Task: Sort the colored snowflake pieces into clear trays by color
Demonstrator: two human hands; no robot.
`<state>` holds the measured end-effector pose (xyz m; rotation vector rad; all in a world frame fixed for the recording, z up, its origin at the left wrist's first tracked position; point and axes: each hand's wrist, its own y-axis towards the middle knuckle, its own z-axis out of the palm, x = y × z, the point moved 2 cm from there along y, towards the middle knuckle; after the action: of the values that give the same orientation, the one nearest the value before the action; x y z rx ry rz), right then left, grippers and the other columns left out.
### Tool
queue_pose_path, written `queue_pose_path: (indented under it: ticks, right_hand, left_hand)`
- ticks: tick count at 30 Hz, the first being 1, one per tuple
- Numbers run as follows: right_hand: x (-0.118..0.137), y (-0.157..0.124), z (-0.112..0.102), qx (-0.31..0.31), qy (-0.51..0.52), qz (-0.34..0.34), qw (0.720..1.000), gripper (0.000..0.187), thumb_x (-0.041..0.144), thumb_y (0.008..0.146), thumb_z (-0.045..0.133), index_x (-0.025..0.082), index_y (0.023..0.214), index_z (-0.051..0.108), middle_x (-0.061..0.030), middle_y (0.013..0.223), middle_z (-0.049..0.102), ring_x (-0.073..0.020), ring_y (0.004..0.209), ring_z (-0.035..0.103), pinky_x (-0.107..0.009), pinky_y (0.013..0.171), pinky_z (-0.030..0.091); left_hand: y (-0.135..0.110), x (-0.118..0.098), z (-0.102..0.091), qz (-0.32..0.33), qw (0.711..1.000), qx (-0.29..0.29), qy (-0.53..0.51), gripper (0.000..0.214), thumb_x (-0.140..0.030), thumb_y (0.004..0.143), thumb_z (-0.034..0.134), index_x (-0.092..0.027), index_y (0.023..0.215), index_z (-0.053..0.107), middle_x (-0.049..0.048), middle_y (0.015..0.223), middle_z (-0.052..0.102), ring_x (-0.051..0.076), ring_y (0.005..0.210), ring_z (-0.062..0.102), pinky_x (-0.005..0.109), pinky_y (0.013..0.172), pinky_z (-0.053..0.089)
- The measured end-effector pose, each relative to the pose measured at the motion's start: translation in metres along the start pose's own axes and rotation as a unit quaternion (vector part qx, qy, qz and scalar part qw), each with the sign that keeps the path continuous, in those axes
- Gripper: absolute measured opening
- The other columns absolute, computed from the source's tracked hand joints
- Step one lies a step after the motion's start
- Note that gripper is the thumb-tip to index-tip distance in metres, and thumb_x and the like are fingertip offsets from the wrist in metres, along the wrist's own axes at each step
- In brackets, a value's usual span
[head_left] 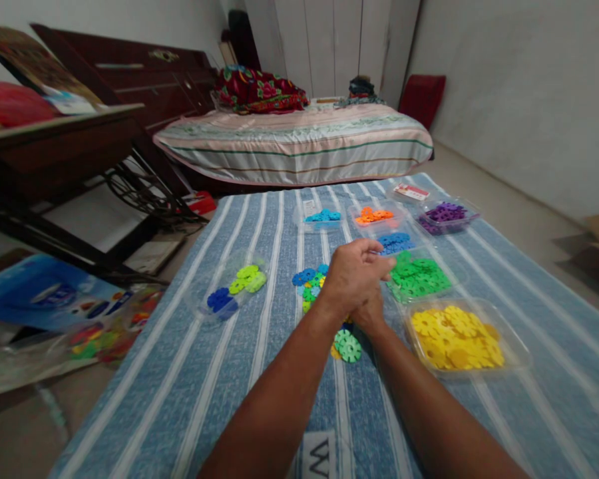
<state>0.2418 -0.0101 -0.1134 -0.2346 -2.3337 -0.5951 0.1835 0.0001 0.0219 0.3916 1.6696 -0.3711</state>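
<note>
My left hand (pixel 355 274) reaches across above my right hand, its fingers curled together at the left edge of the tub of green notched discs (pixel 422 276). Anything between those fingers is too small to make out. My right hand (pixel 370 311) is mostly covered by the left, and its fingers are hidden. Under and beside both hands lies a pile of mixed-colour flower-shaped discs (pixel 309 283) on the striped cloth (pixel 259 412). A pale green disc (pixel 348 346) lies at the pile's near end. Just beyond the left hand sits a tub of blue discs (pixel 395 243).
Yellow discs (pixel 456 336) fill a clear tub at right. Farther back are tubs of purple (pixel 445 214), orange (pixel 373 215) and light blue discs (pixel 323 216). A tub at left holds lime discs (pixel 248 278) and dark blue discs (pixel 222 301). A bed (pixel 299 146) stands behind.
</note>
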Motion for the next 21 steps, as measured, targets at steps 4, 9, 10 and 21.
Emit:
queue_pose_path:
  ticks: [4, 9, 10, 21]
  right_hand:
    - [0.001, -0.001, -0.002, 0.003, -0.022, 0.024, 0.999, 0.017, 0.020, 0.086, 0.054, 0.019, 0.089, 0.071, -0.0055, 0.081, 0.066, -0.0207, 0.082, 0.057, -0.029, 0.071, 0.036]
    - [-0.002, -0.002, 0.002, 0.008, 0.003, 0.008, 1.000, 0.014, 0.023, 0.085, 0.056, 0.020, 0.079, 0.068, -0.0021, 0.084, 0.066, -0.0175, 0.084, 0.055, -0.029, 0.079, 0.037]
    - [-0.003, -0.002, 0.003, 0.004, 0.011, 0.007, 1.000, 0.015, 0.022, 0.085, 0.055, 0.021, 0.078, 0.068, -0.0019, 0.084, 0.066, -0.0174, 0.085, 0.056, -0.029, 0.080, 0.037]
    - [-0.008, 0.000, 0.006, -0.011, 0.038, -0.009, 0.999, 0.018, 0.024, 0.084, 0.052, 0.022, 0.077, 0.067, -0.0023, 0.083, 0.066, -0.0184, 0.084, 0.057, -0.032, 0.082, 0.039]
  left_hand:
    - [-0.002, 0.013, -0.011, 0.022, 0.991, -0.005, 0.131, 0.004, -0.020, 0.075, 0.062, -0.016, 0.076, 0.063, -0.0029, 0.062, 0.062, 0.011, 0.059, 0.060, 0.022, 0.059, 0.046]
    - [-0.040, 0.054, -0.038, -0.021, 0.916, 0.058, 0.396, 0.012, -0.023, 0.081, 0.057, -0.018, 0.073, 0.064, 0.0010, 0.071, 0.065, 0.016, 0.072, 0.062, 0.027, 0.067, 0.044]
    - [-0.049, 0.059, -0.040, -0.033, 0.898, 0.063, 0.433, 0.012, -0.024, 0.083, 0.056, -0.018, 0.077, 0.064, 0.0023, 0.076, 0.066, 0.018, 0.076, 0.063, 0.028, 0.069, 0.044]
    - [-0.083, 0.076, -0.027, -0.092, 0.831, 0.115, 0.536, 0.034, -0.034, 0.081, 0.064, -0.018, 0.111, 0.060, 0.0104, 0.115, 0.061, 0.026, 0.109, 0.059, 0.036, 0.089, 0.046]
